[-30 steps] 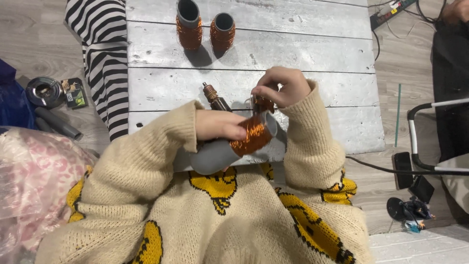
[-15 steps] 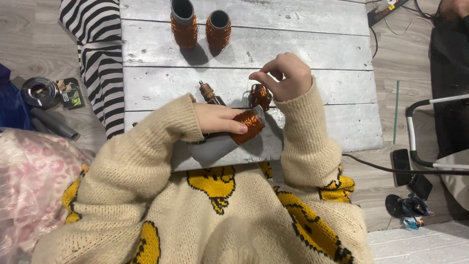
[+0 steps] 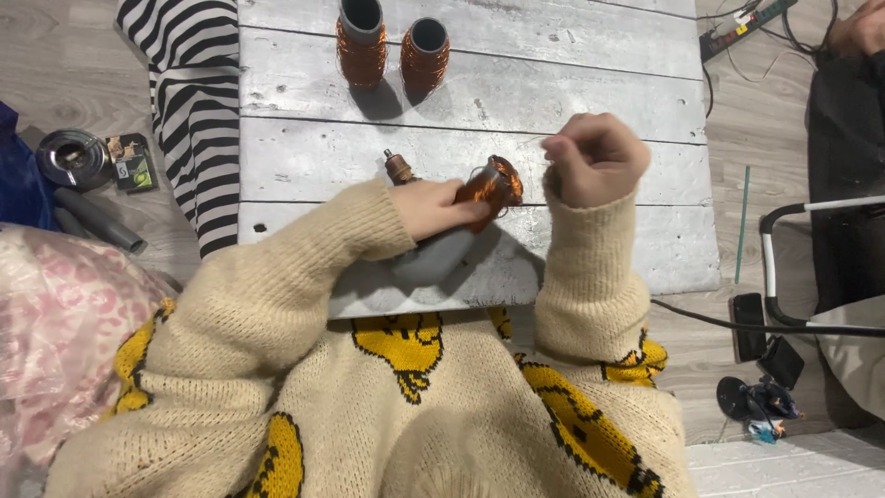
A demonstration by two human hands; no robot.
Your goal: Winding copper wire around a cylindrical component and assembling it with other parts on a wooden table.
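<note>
Quick change to note: got the right hand [image 3: 595,157] up and off to the right now, clear of the copper coil [image 3: 491,187], where half a second back had it right down against the winding. Fingers pinched shut on that hand, thumb to fingertips. Reads like pulling a strand out of the coil, so probably a fresh length drawn off rather than anything finished (just a guess from the pose).

Left hand [image 3: 431,207] hasn't budged much: wrapped tight round the grey tube [image 3: 433,258], holding it tilted over the near part of the white plank table [image 3: 599,65], coil end pointing up and right. So the work piece sits mid-table, in the left fist, with the right hand just beside it but not touching.

Now for the murky bits:
- Can't really make out the wire itself between pinch and coil. Maybe a faint line near the fingertips, too thin to swear to.
- No telling how far the winding runs down the tube, with the left palm covering the middle.
- Small brownish stub [image 3: 398,168] poking out past the left knuckles. Could be a tool tip or a spool end, impossible to say.
- Near table edge buried under the cream sweater sleeves.

Elsewhere: two more copper-wound tubes [image 3: 361,41] standing upright at the far side, well apart from the hands, plus a striped cloth [image 3: 198,111] hanging off the left edge. Somebody else's hand [image 3: 862,28] just cut off at the top right corner.
</note>
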